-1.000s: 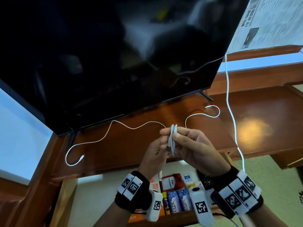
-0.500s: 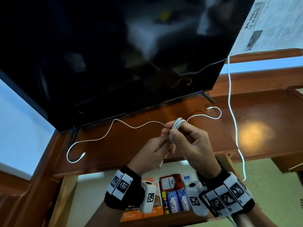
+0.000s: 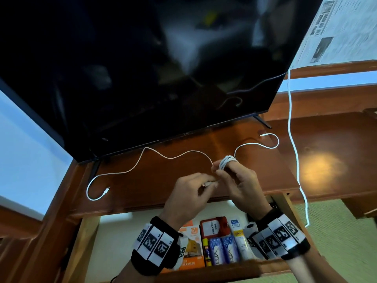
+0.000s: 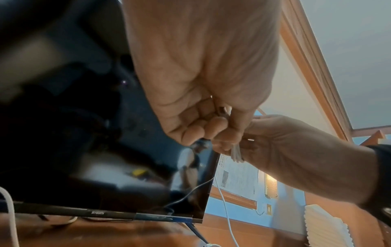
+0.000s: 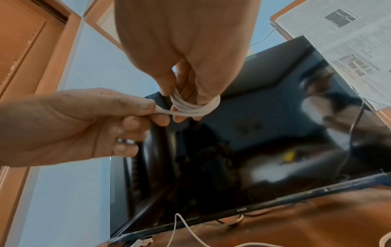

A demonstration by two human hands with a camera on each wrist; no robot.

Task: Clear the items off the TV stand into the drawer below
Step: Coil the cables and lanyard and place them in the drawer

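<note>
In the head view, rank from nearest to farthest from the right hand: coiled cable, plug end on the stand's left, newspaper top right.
From the right hand:
1. Coiled cable, wound round its fingers.
2. Plug end, on the stand's left.
3. Newspaper, top right.

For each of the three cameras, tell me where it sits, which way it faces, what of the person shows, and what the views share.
Head: worn on the head, looking forward and down at the TV stand and open drawer; both hands and banded wrists show.
Left wrist: looks along the left hand up at the TV; the right hand enters.
Right wrist: looks along the right hand, its fingers wrapped in the white cable; the left hand pinches its end.
Shared: both hands, cable, TV.
</note>
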